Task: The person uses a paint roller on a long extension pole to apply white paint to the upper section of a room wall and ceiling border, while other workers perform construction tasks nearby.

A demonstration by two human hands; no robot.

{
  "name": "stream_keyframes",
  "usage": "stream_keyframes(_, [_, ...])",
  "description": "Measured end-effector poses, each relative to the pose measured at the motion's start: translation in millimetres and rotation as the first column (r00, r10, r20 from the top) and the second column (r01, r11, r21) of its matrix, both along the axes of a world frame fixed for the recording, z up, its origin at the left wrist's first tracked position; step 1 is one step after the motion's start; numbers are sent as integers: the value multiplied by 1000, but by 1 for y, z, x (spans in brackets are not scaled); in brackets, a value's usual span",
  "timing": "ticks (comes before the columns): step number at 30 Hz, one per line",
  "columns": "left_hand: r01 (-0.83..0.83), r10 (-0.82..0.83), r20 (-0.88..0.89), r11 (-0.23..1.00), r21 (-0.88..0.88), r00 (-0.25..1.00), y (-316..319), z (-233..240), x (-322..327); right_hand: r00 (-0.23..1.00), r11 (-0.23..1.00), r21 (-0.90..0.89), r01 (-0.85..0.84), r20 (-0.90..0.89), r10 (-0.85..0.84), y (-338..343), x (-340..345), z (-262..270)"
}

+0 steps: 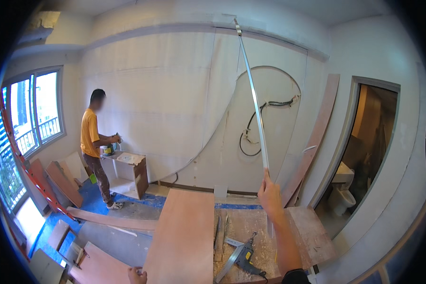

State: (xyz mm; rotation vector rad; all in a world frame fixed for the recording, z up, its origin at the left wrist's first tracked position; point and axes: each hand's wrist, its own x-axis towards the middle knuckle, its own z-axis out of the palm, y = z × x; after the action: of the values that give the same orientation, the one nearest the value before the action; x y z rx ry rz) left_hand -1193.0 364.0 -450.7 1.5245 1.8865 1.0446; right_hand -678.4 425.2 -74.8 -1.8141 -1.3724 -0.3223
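My right hand [271, 194] is raised over the work table and closed around the lower part of a long, slim metal bar [255, 103], whose upper end reaches the ledge at the top of the wall. Low in the picture, my left hand [137, 275] is beside the left edge of a plywood board [184, 230]; its fingers are curled around something small that I cannot make out. Below my right forearm, a corded power drill [246, 257] lies on the dusty table [259, 220] with a metal try square [230, 262] against it.
A person in a yellow shirt [89, 129] stands at the left by a small open cabinet [141, 175], handling a container. A red ladder [39, 184] leans near the window. Plywood pieces [62, 183] and a long curved-looking strip [113, 218] lie about. At right are a leaning board [316, 142] and a doorway.
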Motion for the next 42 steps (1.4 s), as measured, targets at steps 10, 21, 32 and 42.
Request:
stream_keyframes(10, [12,-19,122,998,59,992,1,53,21,1000,1000,3,3,5,-3,18,-7,-34])
stream_keyframes(21, [-6,3,58,999,47,998,3,45,9,986,972,235,-23,168,-17,136,27,156])
stream_keyframes(32, [2,-7,-60,996,-84,998,-30,57,-14,989,988,147,-57,143,36,131,-5,117])
stream_keyframes(42, [142,-114,-160,975,169,980,15,33,-23,979,977,214,-19,201,-25,190,-3,175])
